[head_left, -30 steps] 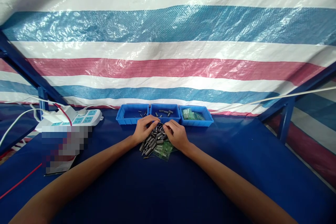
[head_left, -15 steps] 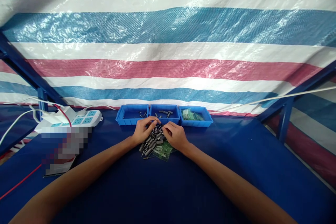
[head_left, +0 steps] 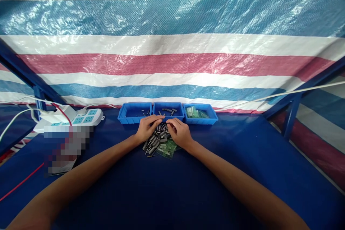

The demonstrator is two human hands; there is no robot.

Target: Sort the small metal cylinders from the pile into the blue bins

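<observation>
A heap of small dark grey blocks and thin metal pins (head_left: pixel 154 143) lies on the blue table. My left hand (head_left: pixel 147 129) is over the heap's far left side, its fingers bent and thumb drawn in against them. Across from it, my right hand (head_left: pixel 180 133) has its fingertips pinched together above the right side. Whatever sits between the fingers is too small to make out. A green-tinted clear bag with light metal pieces (head_left: pixel 168 149) lies at the heap's near right, partly under the parts.
Behind the heap stand three blue bins: the left bin (head_left: pixel 129 119) holds a few pins, the middle bin (head_left: pixel 179 115) grey blocks, the right bin (head_left: pixel 207 119) green bags. A white power strip (head_left: pixel 91 115) with cables and a blurred-out item are at left. Striped sheeting (head_left: pixel 172 63) hangs behind.
The view has tilted slightly, so the bins and heap sit a little higher. My fingertips have drawn slightly apart, and the dark bit seen between them earlier no longer shows.
</observation>
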